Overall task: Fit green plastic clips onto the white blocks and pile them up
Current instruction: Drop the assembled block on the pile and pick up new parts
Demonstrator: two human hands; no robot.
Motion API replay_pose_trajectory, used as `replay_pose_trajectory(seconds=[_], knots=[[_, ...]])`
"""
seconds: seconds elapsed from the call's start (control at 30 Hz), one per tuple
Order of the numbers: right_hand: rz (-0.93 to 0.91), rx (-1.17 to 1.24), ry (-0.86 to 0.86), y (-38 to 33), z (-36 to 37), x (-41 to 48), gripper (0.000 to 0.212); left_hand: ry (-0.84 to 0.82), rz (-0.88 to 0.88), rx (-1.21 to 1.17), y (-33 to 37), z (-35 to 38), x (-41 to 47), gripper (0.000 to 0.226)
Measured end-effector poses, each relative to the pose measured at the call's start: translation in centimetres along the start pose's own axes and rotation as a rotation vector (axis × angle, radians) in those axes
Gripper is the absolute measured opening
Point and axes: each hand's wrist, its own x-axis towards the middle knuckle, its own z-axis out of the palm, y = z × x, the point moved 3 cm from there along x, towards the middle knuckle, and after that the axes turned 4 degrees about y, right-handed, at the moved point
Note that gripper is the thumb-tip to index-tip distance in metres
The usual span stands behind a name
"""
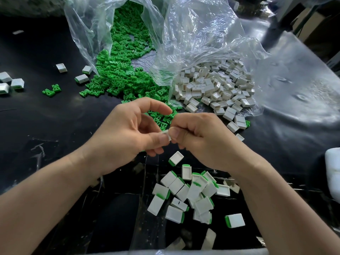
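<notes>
My left hand (128, 129) and my right hand (200, 137) meet above the black table, both pinching one small white block (167, 134) between thumbs and fingers; most of the block is hidden. Whether a green clip sits in it cannot be seen. Loose green clips (117, 70) spill from a clear bag beyond my hands. Bare white blocks (215, 87) lie in a heap at the mouth of a second bag to the right. Below my hands lies a pile of white blocks with green clips fitted (189, 192).
The clear plastic bags (198, 34) rise at the back. A few fitted blocks (11, 83) lie at the far left, two more (81, 78) near the green heap, and stray clips (51, 91) beside them. A white object (333, 170) sits at the right edge.
</notes>
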Motion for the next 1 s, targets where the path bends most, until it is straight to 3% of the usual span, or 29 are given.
replay_pose_trajectory(seconds=[0.13,0.33,0.57,0.77,1.0], knots=[[0.128,0.28,0.041,0.1,0.2,0.0,0.036,0.044,0.005,-0.134,0.1,-0.3,0.3,0.037],[0.395,0.666,-0.063,0.9,0.5,0.0,0.063,0.162,0.045,-0.237,-0.3,-0.1,0.4,0.017],[0.416,1.072,-0.296,-0.4,3.0,0.2,0.067,0.14,0.042,-0.283,-0.4,0.1,0.3,0.015],[0.465,1.068,-0.248,-0.5,3.0,0.1,0.056,0.116,0.057,-0.195,-0.3,0.2,0.1,0.021],[0.498,1.011,-0.258,-0.4,3.1,0.0,0.051,0.107,0.062,-0.26,0.0,0.3,0.1,0.033]])
